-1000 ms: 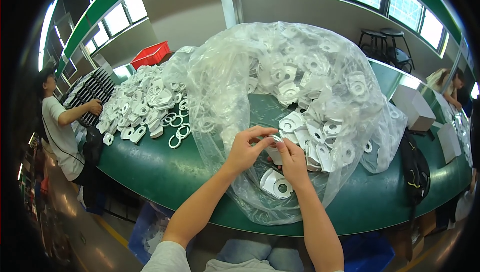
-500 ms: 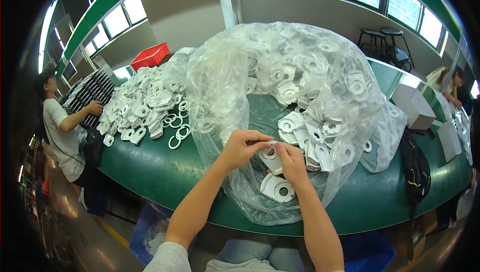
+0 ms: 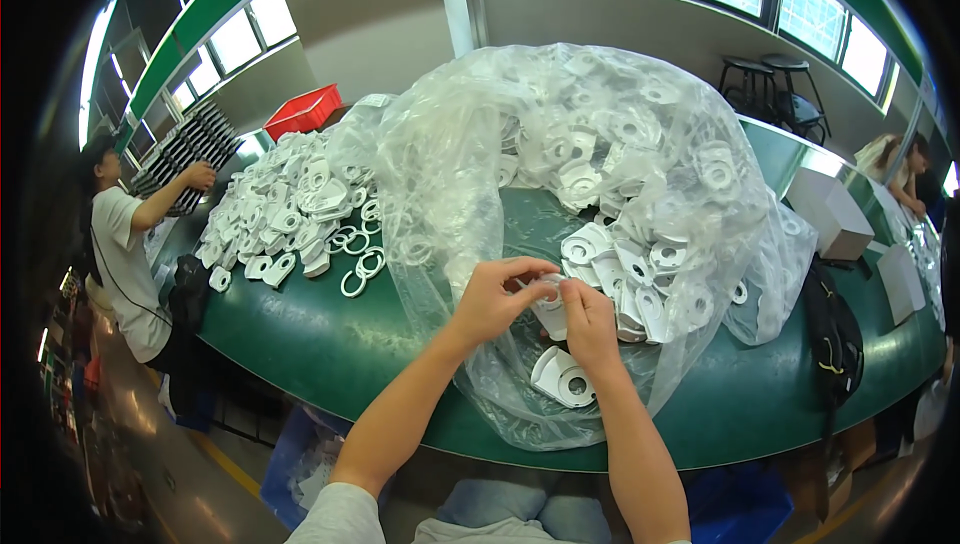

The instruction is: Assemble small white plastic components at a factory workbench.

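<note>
A white plastic part with a round hole (image 3: pixel 549 316) is held between my two hands, above the green table. My left hand (image 3: pixel 493 301) pinches its upper left edge with thumb and fingertips. Gripping the right side of it, my right hand (image 3: pixel 590 322) has its thumb on top; its other fingers are mostly hidden. Just below lies another white part (image 3: pixel 563 378) of the same kind, on the clear plastic sheet. Beyond my hands a large clear plastic bag (image 3: pixel 440 159) spills a pile of such white parts (image 3: pixel 632 269).
A second heap of white parts (image 3: pixel 280 199) lies to the left, with loose white rings (image 3: pixel 362 272) beside it. Farther back stands a red crate (image 3: pixel 303 112). White boxes (image 3: pixel 828 214) and a black bag (image 3: pixel 832 329) are at right. A co-worker (image 3: pixel 130 244) handles stacked trays (image 3: pixel 185 159) at left.
The white part in my hands has tilted, and my left fingers have shifted slightly across its top. At left, the co-worker has raised and tipped the stacked trays.
</note>
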Demonstrator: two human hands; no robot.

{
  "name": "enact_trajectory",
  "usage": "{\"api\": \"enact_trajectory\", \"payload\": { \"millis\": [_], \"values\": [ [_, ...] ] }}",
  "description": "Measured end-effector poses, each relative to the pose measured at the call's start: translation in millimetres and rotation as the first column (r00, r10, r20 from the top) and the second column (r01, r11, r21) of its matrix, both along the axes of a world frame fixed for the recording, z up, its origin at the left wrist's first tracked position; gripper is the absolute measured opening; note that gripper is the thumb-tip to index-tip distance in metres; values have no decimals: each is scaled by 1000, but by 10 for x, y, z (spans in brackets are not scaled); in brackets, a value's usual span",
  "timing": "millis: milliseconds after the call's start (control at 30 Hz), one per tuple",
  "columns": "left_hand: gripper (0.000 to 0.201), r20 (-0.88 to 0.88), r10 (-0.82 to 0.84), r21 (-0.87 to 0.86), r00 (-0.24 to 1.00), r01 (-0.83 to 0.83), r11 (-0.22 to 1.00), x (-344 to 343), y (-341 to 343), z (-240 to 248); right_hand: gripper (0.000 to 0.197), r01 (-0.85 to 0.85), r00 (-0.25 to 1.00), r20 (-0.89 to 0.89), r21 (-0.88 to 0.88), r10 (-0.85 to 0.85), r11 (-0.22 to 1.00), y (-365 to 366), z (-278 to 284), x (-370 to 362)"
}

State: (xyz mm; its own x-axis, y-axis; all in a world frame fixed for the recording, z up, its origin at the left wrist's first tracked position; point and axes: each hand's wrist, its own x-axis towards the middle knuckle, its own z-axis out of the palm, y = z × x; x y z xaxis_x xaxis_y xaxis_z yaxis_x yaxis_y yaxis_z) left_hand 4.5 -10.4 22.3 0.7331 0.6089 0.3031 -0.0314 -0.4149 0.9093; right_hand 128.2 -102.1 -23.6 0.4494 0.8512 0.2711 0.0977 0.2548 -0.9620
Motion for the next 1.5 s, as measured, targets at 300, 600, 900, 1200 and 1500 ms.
{"api": "enact_trajectory", "payload": {
  "millis": [300,600,900,1200,1500],
  "values": [
    [26,-41,-115,-327,993,95,940,-91,122,-133,24,-225,936,-295,-85,191,971,-38,113,49],
    [41,58,-161,-200,985,170,965,-3,66,-173,34,-154,954,-272,-68,130,986,-41,129,59],
    [39,0,-127,-206,992,124,971,28,30,-219,23,-67,997,-41,-69,64,995,-49,120,46],
    [38,60,-127,-178,990,136,975,45,72,-293,26,-26,998,65,30,24,999,24,-46,69],
    [29,45,158,-274,986,-140,951,-595,247,-83,30,-217,915,-345,17,209,976,-19,20,82]
  ]
}}
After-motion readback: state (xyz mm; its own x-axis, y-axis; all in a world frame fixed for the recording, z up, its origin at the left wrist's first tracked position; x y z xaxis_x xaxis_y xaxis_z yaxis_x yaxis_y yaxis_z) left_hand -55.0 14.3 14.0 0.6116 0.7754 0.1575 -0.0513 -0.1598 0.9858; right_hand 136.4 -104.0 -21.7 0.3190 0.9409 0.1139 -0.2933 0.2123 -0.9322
